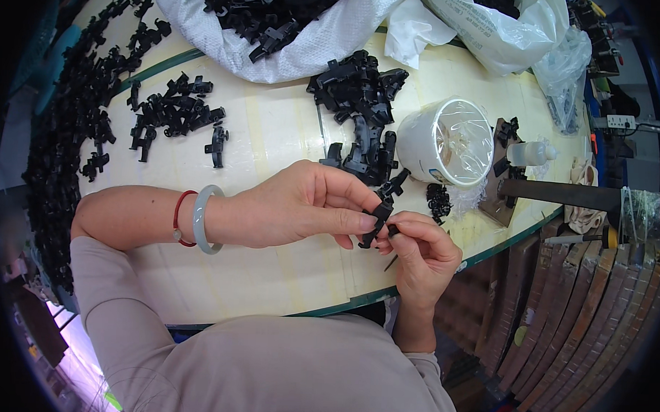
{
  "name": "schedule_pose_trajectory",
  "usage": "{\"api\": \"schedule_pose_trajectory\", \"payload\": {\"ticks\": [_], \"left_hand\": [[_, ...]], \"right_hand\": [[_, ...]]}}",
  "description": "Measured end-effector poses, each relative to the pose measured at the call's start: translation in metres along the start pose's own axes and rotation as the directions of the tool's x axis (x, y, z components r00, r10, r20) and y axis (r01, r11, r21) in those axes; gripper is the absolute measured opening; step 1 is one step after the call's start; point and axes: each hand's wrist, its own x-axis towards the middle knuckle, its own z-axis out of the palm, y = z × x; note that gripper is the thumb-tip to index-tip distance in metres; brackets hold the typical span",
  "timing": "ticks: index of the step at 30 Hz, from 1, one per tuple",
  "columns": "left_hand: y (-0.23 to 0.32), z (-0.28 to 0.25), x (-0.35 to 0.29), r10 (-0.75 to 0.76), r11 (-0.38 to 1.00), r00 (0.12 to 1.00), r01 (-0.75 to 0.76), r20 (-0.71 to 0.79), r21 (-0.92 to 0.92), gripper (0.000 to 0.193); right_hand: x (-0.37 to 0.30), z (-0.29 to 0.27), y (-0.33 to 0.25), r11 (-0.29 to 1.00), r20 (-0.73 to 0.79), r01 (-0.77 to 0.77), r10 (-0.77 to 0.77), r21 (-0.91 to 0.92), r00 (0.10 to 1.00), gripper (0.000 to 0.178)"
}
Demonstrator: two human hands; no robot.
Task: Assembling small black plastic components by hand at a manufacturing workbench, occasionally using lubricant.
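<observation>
My left hand (301, 205) pinches a small black plastic clip part (381, 208) between thumb and fingers, just above the near edge of the pale table (269, 276). My right hand (419, 256) meets it from the right, its fingertips closed on a tiny black piece (392, 229) pressed against the lower end of the clip. A pale bangle and a red cord circle my left wrist. A heap of the same black parts (359, 98) lies just beyond my hands.
A white tub covered with clear film (448, 141) stands right of the heap, a small pile of tiny black pieces (439, 199) before it. Finished-looking black parts (173, 113) spread across the left. White sacks (278, 30) of parts sit at the back, a small bottle (529, 153) at right.
</observation>
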Motion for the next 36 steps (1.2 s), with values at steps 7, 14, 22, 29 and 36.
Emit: {"api": "schedule_pose_trajectory", "payload": {"ticks": [7,14,22,29,36], "left_hand": [[0.002,0.002,0.0,-0.007,1.0,1.0,0.007,0.007,0.023,0.02],[-0.002,-0.002,0.0,-0.016,1.0,0.999,0.016,0.028,-0.002,0.02],[-0.001,-0.003,0.001,-0.031,0.999,1.0,0.031,-0.001,-0.009,0.018],[0.0,-0.003,0.002,-0.035,0.999,0.999,0.035,0.038,0.016,0.018],[-0.003,-0.001,-0.001,-0.049,0.999,0.999,0.049,-0.021,0.015,0.016]], "right_hand": [[0.003,0.0,-0.001,0.989,0.053,0.094,-0.088,-0.116,0.995,0.016],[0.002,-0.003,-0.006,0.961,0.098,0.106,-0.083,-0.255,0.992,0.019],[0.006,-0.006,-0.008,0.902,0.172,0.232,-0.18,-0.365,0.969,0.024],[0.005,-0.01,-0.012,0.88,0.167,0.255,-0.204,-0.401,0.965,0.023],[0.042,-0.029,-0.055,0.507,0.129,0.384,-0.467,-0.771,0.875,0.024]]}}
